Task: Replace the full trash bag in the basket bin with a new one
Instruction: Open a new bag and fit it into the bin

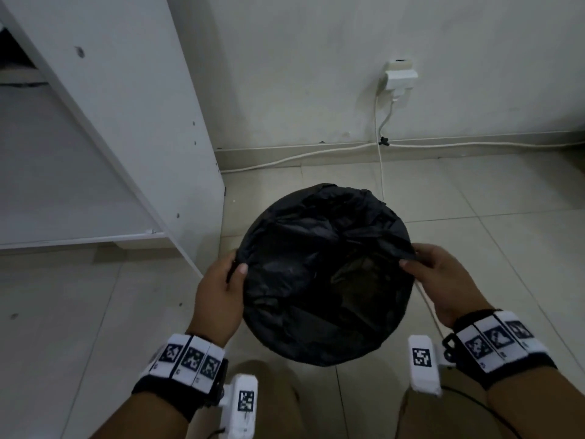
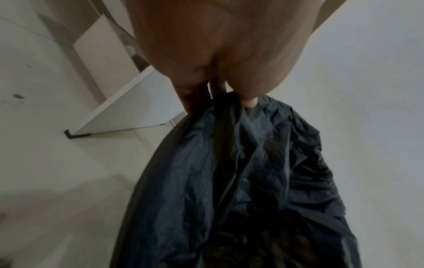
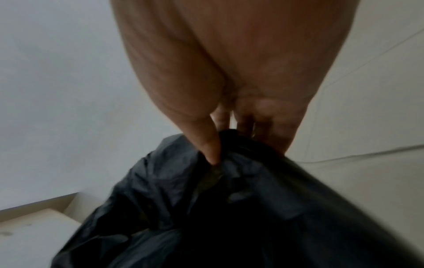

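Note:
A black trash bag (image 1: 326, 274) lies spread over a round bin on the tiled floor, hiding the bin beneath it. My left hand (image 1: 221, 286) pinches the bag's left rim, thumb on top and fingers under the edge. My right hand (image 1: 433, 277) pinches the right rim the same way. In the left wrist view the thumb and fingers of my left hand (image 2: 229, 94) clamp crumpled black plastic (image 2: 241, 172). The right wrist view shows my right hand (image 3: 231, 141) with its thumb pressed down on the bag (image 3: 229, 208). Dark contents show faintly inside the bag.
A white shelf unit (image 1: 126, 128) stands close to the bin's left. A wall socket with a plug (image 1: 399, 78) sits behind, and its white cable (image 1: 380, 160) drops to the floor and runs past the bin's right. Bare floor tiles (image 1: 490, 217) lie to the right.

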`<move>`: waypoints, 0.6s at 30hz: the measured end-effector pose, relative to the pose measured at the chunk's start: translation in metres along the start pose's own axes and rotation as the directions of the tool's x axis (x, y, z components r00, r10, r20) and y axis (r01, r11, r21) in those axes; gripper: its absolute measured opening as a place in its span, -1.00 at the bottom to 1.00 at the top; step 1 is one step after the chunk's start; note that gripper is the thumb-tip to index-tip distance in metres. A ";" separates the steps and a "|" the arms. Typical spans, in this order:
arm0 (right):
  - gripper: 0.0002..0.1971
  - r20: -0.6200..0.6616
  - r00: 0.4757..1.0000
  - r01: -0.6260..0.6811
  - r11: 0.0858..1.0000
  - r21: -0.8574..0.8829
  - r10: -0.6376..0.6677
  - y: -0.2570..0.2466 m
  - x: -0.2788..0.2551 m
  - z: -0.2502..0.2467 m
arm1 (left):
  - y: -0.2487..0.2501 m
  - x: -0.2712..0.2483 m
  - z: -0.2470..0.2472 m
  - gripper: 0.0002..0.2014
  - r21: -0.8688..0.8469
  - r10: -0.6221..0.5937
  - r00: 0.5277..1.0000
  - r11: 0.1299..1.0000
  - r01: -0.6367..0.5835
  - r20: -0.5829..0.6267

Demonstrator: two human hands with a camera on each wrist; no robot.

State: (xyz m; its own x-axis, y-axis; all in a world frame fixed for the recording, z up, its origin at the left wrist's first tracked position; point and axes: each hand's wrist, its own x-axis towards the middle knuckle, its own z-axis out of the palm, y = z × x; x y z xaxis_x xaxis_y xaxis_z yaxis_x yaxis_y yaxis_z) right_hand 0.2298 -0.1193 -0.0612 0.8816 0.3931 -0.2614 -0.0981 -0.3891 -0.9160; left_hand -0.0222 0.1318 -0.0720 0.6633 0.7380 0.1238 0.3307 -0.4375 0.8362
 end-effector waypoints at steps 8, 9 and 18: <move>-0.86 -0.173 0.985 0.068 0.926 0.371 -0.003 -0.055 -0.037 0.111 | -0.002 -0.026 -0.015 -0.65 -0.157 -0.066 0.988 0.984 0.087 0.138; -0.83 -0.048 0.991 -0.085 0.873 0.480 0.123 -0.057 -0.032 0.129 | -0.003 -0.026 -0.017 -0.63 -0.153 -0.077 0.987 0.983 0.099 0.141; -0.38 0.610 0.724 -0.690 0.329 0.645 0.322 -0.035 0.017 0.236 | -0.014 -0.026 -0.028 -0.58 -0.175 -0.133 0.970 0.970 0.170 0.203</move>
State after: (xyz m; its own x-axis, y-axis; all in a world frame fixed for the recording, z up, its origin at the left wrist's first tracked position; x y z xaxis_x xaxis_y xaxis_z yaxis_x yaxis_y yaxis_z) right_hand 0.1391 0.0979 -0.1058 0.3247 0.6678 -0.6698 -0.9383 0.1382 -0.3170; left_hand -0.0631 0.1327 -0.0719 0.7356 0.6700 -0.0999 0.3160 -0.2090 0.9255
